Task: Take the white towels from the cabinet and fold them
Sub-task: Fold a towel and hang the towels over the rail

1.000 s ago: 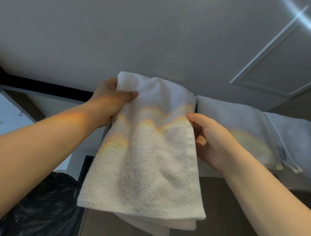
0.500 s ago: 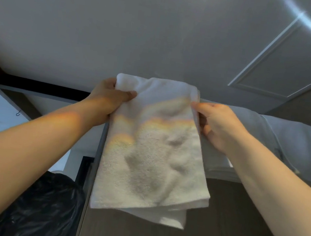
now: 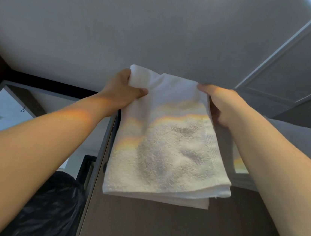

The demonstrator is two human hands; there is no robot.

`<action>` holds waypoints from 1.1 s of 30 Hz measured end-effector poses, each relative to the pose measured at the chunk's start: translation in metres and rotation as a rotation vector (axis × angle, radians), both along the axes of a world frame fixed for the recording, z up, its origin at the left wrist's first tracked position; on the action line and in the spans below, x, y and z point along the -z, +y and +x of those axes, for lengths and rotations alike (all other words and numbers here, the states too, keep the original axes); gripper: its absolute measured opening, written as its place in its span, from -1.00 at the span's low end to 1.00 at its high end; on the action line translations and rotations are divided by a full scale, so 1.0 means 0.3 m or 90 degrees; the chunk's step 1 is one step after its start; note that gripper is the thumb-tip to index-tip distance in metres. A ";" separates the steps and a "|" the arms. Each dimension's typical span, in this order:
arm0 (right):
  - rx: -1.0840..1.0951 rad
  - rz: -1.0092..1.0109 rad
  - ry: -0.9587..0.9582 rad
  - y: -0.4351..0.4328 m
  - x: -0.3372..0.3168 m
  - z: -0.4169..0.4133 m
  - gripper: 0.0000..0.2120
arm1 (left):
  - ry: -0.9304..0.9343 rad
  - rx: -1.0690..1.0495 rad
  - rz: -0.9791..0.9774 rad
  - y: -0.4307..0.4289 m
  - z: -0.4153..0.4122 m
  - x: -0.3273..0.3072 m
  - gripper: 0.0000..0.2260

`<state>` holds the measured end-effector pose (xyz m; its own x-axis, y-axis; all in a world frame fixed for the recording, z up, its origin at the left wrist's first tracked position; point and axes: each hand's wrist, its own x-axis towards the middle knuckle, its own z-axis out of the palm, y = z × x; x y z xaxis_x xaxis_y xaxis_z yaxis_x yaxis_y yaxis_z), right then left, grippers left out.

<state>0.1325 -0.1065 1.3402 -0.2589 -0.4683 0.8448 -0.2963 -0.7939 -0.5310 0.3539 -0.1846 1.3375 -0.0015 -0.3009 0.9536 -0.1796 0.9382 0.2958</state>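
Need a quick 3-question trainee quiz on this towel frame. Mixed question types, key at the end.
1. True or false: the left hand and right hand both grip the white towel near its top edge.
2. What shows low in view, below the left arm? A) black bag B) red bucket C) blue box
3. Fill in: more pale linen lies to the held towel's ___.
Key: 1 true; 2 A; 3 right.
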 end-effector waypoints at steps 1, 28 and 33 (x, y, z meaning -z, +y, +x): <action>0.066 -0.004 0.015 -0.005 -0.017 0.007 -0.85 | -0.004 -0.006 0.005 0.000 0.007 -0.002 -0.61; 0.584 0.053 0.306 -0.068 -0.099 0.083 -0.62 | 0.076 -0.217 -0.024 0.067 -0.035 0.128 -0.44; 0.497 0.041 0.243 -0.083 -0.107 0.040 -0.72 | 0.088 -0.147 -0.006 0.062 -0.011 0.190 -0.52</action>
<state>0.1444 -0.1314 1.3722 -0.2306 -0.3243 0.9174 -0.9103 -0.2612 -0.3211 0.3507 -0.1661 1.2804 0.1971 -0.2695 0.9426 -0.3481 0.8796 0.3243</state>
